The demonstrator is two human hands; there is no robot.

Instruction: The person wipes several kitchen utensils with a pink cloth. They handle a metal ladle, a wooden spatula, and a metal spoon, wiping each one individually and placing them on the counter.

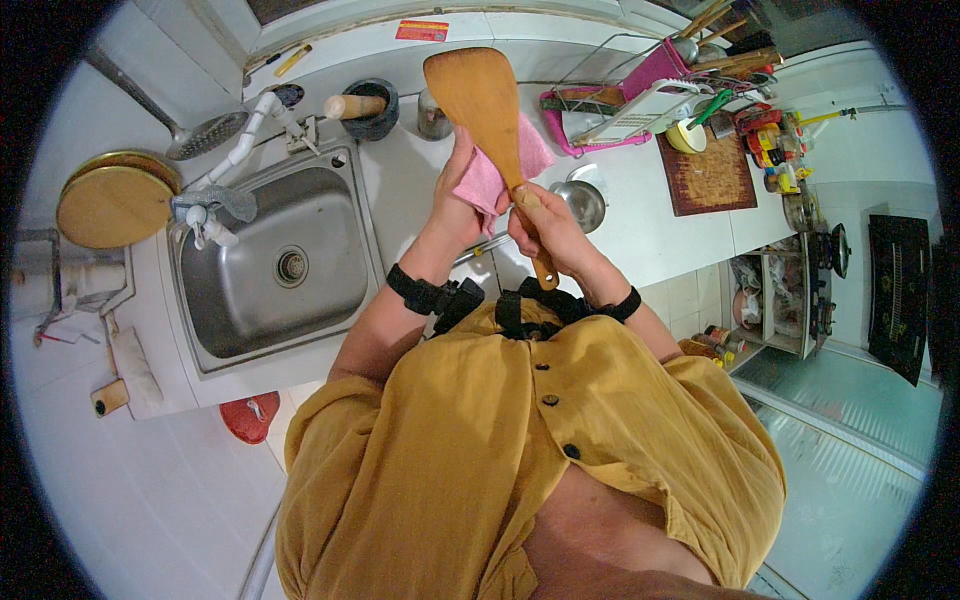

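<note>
A wooden spatula (480, 97) is held up over the counter, its broad blade pointing away from me. My right hand (551, 225) grips its handle, with the holed end sticking out below. My left hand (456, 196) holds a pink cloth (480, 184) against the back of the spatula; part of the cloth spreads out to the right behind the handle. The spatula hides some of the cloth. Beyond the right hand, a small metal bowl (583, 204) rests on the white counter (637, 202).
At left is a stainless steel sink (300, 232) with a white faucet (240, 150). Behind it stand a stone mortar (384, 120) with a pestle (352, 106) and a jar (433, 120). Rightward are a pink-trayed dish rack (561, 139), a cutting board (701, 184) and several condiment bottles (769, 142).
</note>
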